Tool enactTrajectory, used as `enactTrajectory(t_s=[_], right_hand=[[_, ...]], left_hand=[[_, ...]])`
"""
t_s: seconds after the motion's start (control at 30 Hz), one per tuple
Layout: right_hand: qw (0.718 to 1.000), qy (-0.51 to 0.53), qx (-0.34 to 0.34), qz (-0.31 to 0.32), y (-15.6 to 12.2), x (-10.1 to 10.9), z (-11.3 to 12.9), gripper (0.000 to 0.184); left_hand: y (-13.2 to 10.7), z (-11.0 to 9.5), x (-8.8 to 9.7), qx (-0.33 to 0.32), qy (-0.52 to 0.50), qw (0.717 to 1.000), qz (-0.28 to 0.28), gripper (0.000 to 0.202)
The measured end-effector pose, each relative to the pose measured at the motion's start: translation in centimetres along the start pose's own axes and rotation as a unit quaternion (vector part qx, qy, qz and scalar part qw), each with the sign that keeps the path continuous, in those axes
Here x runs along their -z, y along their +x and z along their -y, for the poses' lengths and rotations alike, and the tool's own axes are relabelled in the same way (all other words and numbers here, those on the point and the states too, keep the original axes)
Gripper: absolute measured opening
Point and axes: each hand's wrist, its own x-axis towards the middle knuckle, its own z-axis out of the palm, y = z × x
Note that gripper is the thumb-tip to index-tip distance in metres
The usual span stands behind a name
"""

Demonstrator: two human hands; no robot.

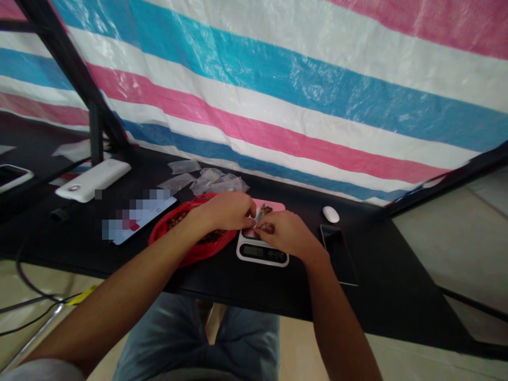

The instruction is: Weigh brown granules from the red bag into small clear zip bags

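My left hand (226, 211) and my right hand (286, 235) meet above a white digital kitchen scale (262, 254), and their fingers pinch a small clear plastic bag (257, 218) between them. Some brown pieces (265, 210) lie on the scale's pink top (275, 205), partly hidden by my fingers. Under my left wrist sits an open red plastic bag (190, 243) holding a heap of similar brown pieces (210, 236). Several empty clear bags (216, 182) lie in a loose pile beyond my left hand.
All this stands on a black table (381, 296) backed by a striped plastic tarp (278, 106). A white computer mouse (330, 214) and a black smartphone (338, 254) lie right of the scale. A blurred card (138, 217) and white power bank (93, 180) lie to the left.
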Motion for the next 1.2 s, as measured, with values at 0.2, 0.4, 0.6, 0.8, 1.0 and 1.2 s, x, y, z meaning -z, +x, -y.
enactTrajectory(t_s=[0.2,0.4,0.6,0.8,1.0,1.2], right_hand=[[0.998,0.052,0.004,-0.032,-0.5,0.9,-0.1,0.012],[0.977,0.076,-0.059,-0.191,0.0,1.1,-1.8,0.018],[0.977,0.096,-0.071,-0.177,0.4,0.6,-2.2,0.023],[0.972,0.090,-0.098,-0.192,0.2,0.8,-2.6,0.023],[0.968,0.099,-0.092,-0.209,0.0,0.8,-2.9,0.020],[0.968,0.095,-0.094,-0.213,0.1,0.7,-2.9,0.022]], left_hand=[[0.0,-0.5,0.0,0.016,0.001,1.000,0.024,0.020],[0.1,0.0,1.2,0.002,-0.026,0.999,-0.043,0.023],[1.7,-0.9,1.9,-0.012,-0.020,0.997,-0.078,0.029],[2.1,-1.2,1.5,-0.024,-0.001,0.997,-0.079,0.038],[-2.3,-0.4,3.6,0.002,0.019,0.995,-0.094,0.034],[-7.1,1.4,2.7,0.129,0.037,0.988,0.081,0.018]])
